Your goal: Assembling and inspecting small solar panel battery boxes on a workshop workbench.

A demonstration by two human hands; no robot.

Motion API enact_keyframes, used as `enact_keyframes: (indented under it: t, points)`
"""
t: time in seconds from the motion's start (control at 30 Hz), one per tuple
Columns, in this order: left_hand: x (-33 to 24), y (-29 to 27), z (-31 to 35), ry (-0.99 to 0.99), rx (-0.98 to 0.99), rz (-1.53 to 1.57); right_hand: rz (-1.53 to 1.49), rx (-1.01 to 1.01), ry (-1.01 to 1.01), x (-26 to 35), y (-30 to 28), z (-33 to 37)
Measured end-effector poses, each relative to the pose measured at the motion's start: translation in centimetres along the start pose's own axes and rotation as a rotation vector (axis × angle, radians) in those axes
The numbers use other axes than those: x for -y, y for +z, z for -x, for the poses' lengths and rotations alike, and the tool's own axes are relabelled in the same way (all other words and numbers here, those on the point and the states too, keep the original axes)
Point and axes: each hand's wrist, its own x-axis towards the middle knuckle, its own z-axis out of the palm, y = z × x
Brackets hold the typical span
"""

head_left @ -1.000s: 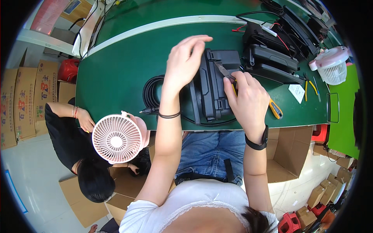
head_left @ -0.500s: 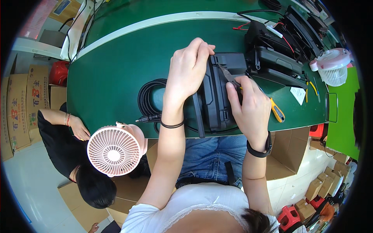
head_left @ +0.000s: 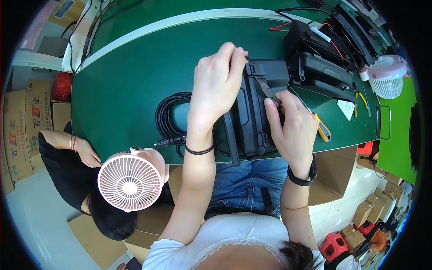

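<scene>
A black plastic case with latches lies at the near edge of the green table, its handle on the left. My left hand is closed at the case's far left corner, gripping there; its fingertips are partly hidden. In my right hand are needle-nose pliers, their jaws pointing to the far latch on the case. Whether the jaws pinch anything is too small to tell. A coiled black cable with a plug rests left of my left forearm.
An orange-handled screwdriver lies right of my right hand. More black cases with wires stand at the back right, near a pink fan. Another pink fan is at the near left. A co-worker's hand rests on the table's left edge.
The view has shifted slightly, so the near-left fan and cable appear farther left. My right hand and the pliers have moved very little; the jaws stay at the far latch.
</scene>
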Motion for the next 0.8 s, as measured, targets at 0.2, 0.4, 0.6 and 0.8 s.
enact_keyframes:
  t: [0.2,0.4,0.6,0.8]
  points:
    - [0.49,0.28,-0.07,0.052,-0.045,-0.002,-0.023,0.007,0.009,-0.01,0.10,0.03]
    - [-0.06,0.10,-0.10,0.009,-0.024,-0.037,-0.024,0.001,0.002,-0.03,0.14,0.01]
    - [-0.18,0.16,-0.15,-0.020,-0.025,-0.040,-0.053,-0.016,-0.026,-0.27,0.25,-0.08]
    - [-0.23,0.16,-0.13,-0.014,-0.008,-0.026,-0.028,-0.012,-0.008,-0.14,0.07,-0.02]
